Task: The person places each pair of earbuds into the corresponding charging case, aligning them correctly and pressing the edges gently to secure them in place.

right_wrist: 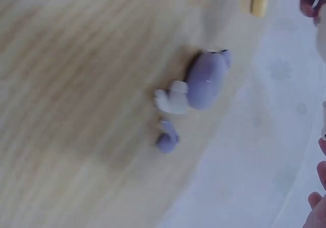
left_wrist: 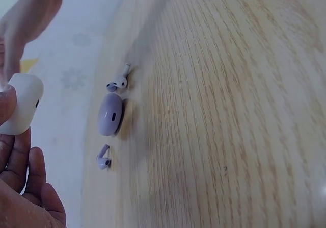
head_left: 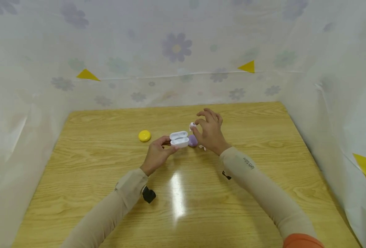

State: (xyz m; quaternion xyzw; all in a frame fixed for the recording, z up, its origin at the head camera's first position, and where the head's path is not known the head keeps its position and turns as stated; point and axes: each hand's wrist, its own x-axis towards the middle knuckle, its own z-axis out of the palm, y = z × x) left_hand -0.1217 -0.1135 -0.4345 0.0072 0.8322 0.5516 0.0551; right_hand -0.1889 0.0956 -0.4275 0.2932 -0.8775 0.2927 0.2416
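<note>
My left hand (head_left: 157, 155) holds a small white earbud case (head_left: 180, 142) with its lid up, gripped between thumb and fingers. To its right, my right hand (head_left: 212, 132) pinches a white earbud (head_left: 192, 126) by thumb and forefinger, the other fingers raised. A purple earbud case (left_wrist: 110, 115) lies on the table just beyond the white case. Near one end of it rests another white earbud (right_wrist: 174, 100), with a purple earbud (right_wrist: 167, 138) close by. One more purple earbud (left_wrist: 104, 159) lies off the case's other end.
A round yellow case (head_left: 144, 135) sits on the wooden table (head_left: 102, 172) left of the hands. Flower-patterned white sheeting (head_left: 176, 86) encloses the back and sides, with yellow triangles (head_left: 247, 66) on it. Dark wrist mounts (head_left: 149, 195) hang under the sleeves.
</note>
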